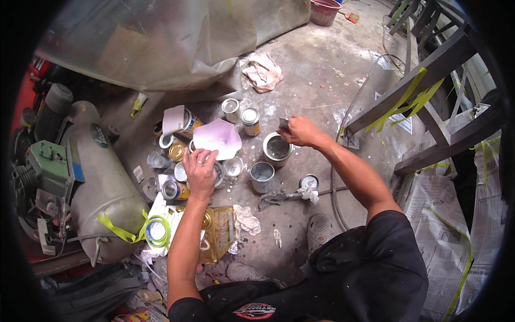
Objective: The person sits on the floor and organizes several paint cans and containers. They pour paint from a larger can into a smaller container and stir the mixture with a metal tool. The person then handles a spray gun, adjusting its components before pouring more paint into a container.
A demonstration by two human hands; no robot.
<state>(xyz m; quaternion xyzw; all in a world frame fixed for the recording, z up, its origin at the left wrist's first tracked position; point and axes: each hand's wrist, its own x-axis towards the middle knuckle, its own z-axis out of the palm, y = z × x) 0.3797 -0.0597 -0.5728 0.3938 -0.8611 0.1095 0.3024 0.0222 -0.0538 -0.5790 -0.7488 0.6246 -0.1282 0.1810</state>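
Surface: bare concrete floor (316,75), grey, stained and spotted with pale flecks

Room: translucent plastic sheeting (171,48), creased, draped at upper left; grey cylindrical metal tank (107,166) with a green finned machine block (53,160) at left; dark grey barred frame (429,63) at right, hung with yellow-green tape strips (410,99); printed newspaper sheets (429,214) below it; long dark hose (355,101) trailing over the floor; reddish round tub (324,15) at the top edge

Materials and shapes: lilac-white smooth sheet (219,138), irregular in outline, lying over a cluster of cylindrical metal cans, left of centre; wide open round metal tin (278,152) with dark grey contents, standing upright at centre; translucent grey plastic cup (262,180), upright, just below the tin; closed metal can with a pale lid (250,119), above and left of the tin; amber translucent plastic container (220,236), boxy, beside the left forearm; yellow-green ring-shaped roll (157,232) to its left; pinkish-white crumpled cloth (262,72), soft and folded, beyond the cans

Hands: left hand (201,172), ring on one finger, fingers bent and partly spread at the lower edge of the lilac-white sheet, cannot tell whether it grips; right hand (300,131), fingers closed on a small flat grey piece (283,123), just above the wide tin's rim
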